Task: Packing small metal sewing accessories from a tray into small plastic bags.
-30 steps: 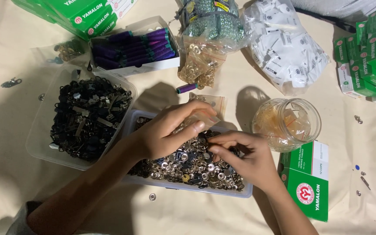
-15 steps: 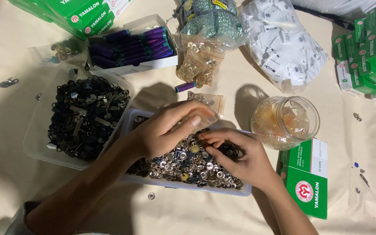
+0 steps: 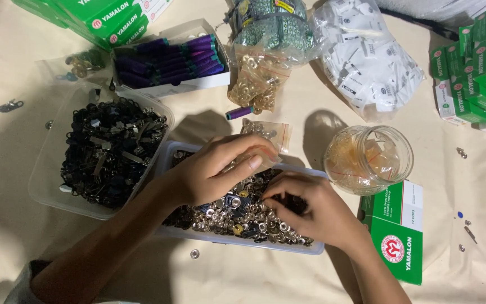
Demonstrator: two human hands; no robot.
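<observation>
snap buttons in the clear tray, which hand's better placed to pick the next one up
Probably the right hand: its fingertips are down in the snap buttons, while the left hand is occupied holding a small clear bag above the clear tray.

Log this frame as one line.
left hand: holds small bag | right hand: in tray of snaps | jar: right of tray

Bare cream cloth worktop [image 3: 7,169] lies open along the left edge and bottom of the frame. Upper frame is crowded: clear plastic tub of dark zipper pulls [image 3: 102,152], clear glass jar [image 3: 369,159] at centre right, green cardboard boxes [image 3: 476,67].
</observation>
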